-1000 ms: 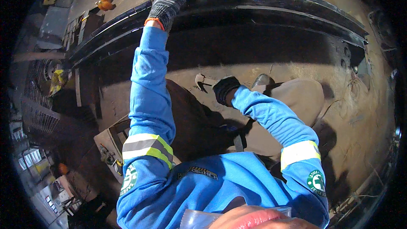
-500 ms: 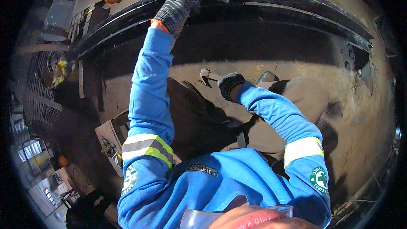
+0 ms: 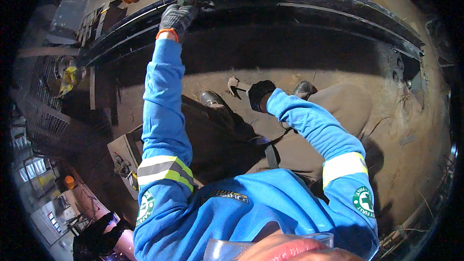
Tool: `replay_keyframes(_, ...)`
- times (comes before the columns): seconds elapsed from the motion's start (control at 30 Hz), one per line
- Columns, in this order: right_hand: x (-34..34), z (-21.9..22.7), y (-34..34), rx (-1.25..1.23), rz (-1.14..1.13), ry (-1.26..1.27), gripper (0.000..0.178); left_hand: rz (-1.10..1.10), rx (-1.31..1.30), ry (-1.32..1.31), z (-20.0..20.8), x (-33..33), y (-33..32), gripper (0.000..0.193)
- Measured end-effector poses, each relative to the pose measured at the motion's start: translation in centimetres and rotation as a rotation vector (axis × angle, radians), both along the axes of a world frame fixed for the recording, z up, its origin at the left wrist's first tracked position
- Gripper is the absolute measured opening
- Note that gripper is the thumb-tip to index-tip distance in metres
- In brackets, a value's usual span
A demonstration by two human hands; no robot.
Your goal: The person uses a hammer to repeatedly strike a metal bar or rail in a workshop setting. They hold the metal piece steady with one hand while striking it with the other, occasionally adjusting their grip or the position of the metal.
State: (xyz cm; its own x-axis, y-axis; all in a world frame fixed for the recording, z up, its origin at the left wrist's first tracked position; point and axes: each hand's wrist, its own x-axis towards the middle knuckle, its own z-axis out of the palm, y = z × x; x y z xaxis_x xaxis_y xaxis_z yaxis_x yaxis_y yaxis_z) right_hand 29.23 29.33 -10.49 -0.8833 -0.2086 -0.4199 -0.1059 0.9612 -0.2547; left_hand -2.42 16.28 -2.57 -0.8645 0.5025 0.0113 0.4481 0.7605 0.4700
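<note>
Single view: fisheye on wearer's head, facing down; blue shirt [image 3: 263,195] near, floor [image 3: 396,159] farther, edges bowed.

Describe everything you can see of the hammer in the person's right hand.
The hammer has a curved, tapering head that looks like metal, pale where light catches it and dark along the other side. A short stretch of narrow handle shows between the head and the dark-gloved right hand, which is closed around it; the rest is hidden. The head points left, over the brown floor; whether it touches that is unclear.
</note>
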Motion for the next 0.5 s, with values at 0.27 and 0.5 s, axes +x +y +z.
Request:
replay_keyframes(0.27, 0.2, -0.2, 0.2, 0.006, 0.018, -0.027, 0.021, 0.240, 0.143, -0.013, 0.6, 0.2, -0.4, 0.039)
replay_keyframes(0.5, -0.1, -0.4, -0.2, -0.064, -0.012, 0.100, 0.021, 0.045, 0.339, -0.216, -0.9, 2.2, 5.7, 0.023)
